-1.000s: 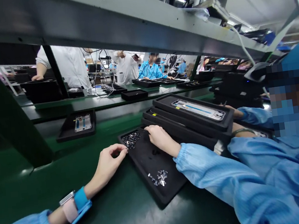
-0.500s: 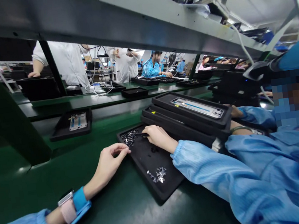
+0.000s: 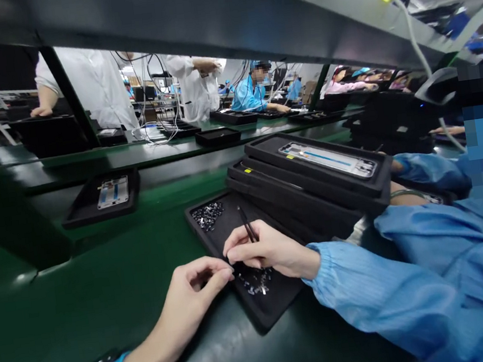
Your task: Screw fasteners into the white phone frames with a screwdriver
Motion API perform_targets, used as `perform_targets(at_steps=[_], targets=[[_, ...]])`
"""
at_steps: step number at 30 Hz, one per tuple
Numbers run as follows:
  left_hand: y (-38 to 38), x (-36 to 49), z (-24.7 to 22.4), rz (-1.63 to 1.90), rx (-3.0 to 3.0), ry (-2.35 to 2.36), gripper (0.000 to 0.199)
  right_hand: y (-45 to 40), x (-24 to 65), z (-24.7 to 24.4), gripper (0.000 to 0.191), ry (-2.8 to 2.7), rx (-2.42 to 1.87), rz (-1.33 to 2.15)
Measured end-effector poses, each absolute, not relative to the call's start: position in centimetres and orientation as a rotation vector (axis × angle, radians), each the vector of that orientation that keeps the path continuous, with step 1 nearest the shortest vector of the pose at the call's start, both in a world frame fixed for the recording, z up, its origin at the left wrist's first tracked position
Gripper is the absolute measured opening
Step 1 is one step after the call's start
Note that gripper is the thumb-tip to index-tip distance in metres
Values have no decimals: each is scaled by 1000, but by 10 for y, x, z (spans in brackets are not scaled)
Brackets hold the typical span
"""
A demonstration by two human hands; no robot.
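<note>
Risk: the black tweezers are pinched in a pen grip by the right hand, tips down. A slip could flick the small silver parts just below that hand or scatter the dark screw pile ahead of it, on the black tray. Left hand sits beside it, fingertips closed together; cannot tell if it holds a part.

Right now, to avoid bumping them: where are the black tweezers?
In the head view, the black tweezers are in the right hand, over the black tray, right of the small dark parts.
</note>
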State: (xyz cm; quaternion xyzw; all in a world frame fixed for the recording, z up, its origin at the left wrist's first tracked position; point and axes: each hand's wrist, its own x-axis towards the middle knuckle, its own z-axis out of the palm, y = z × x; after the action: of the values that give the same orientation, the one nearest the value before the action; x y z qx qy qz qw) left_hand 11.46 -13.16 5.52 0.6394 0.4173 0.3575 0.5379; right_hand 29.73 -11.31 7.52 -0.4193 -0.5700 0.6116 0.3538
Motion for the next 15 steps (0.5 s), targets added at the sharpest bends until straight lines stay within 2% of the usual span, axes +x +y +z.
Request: perform_targets(at_steps=[15], targets=[[-131,113,63,1004,1499,1016,16,-126,284,81,15,-1343,-1082,1657]])
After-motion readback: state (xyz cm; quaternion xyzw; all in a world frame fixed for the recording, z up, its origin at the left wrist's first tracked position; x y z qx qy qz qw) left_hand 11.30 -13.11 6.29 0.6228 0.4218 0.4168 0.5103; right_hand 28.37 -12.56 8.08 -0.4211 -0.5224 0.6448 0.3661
